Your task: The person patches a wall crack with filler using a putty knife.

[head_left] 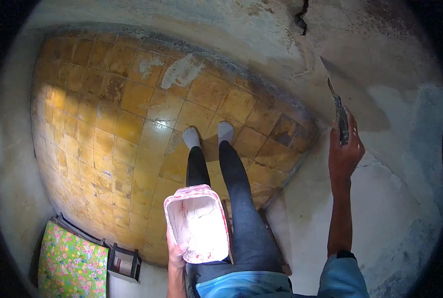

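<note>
My left hand grips the side of a red-rimmed plastic tub, its thumb over the edge. White plaster coats the inside of the tub. My right hand is wrapped round the dark handle of a putty knife, its thin blade pointing up and away from me, close to the wall. Small white specks dot the fingers of that hand. Ahead of the blade, a dark crack runs down the wall's rough surface.
My feet in light socks stand on yellow floor tiles, some worn or patched. A wooden piece shows behind my legs. At lower left are a green floral-covered surface and a small dark wooden frame.
</note>
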A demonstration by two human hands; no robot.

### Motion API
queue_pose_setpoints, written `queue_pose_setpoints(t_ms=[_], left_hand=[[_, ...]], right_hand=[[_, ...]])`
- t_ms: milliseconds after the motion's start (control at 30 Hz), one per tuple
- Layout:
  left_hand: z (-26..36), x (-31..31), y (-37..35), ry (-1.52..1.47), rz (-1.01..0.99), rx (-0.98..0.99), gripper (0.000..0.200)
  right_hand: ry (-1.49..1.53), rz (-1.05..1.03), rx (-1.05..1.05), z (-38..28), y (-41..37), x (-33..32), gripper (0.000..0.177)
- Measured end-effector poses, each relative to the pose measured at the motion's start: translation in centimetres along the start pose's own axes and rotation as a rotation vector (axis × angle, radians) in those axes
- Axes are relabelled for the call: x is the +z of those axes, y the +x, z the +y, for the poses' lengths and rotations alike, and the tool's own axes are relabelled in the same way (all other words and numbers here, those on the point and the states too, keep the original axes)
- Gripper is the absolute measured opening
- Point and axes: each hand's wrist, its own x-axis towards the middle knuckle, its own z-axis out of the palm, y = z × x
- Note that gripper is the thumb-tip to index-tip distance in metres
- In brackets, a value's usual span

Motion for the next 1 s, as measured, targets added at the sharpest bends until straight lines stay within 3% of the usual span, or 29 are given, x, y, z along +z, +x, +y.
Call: queue_pose_setpoints(t_ms=[267,667,767,1000], left_hand=[[0.4,0.0,-0.4,0.041,0.020,-0.064,0.092],[1.6,2.8,-0.3,-0.013,-0.018,-0.027,0.085],[1.1,2.1,-0.3,-0.083,0.034,-0.048,0.083],[-1.0,-1.0,-0.2,-0.025,0.050,0.004,0.083]], right_hand=[[0.043,-0.161,0.011,-2.2,1.5,2.5,0.044],[-0.056,-0.045,0.000,-2.1,0.0,-1.8,0.041],[0.000,-0.036,-0.100,-3.3,0.7,-0.9,0.042],[0.044,-0.044,-0.112,-4.1,1.7,2.2,0.042]])
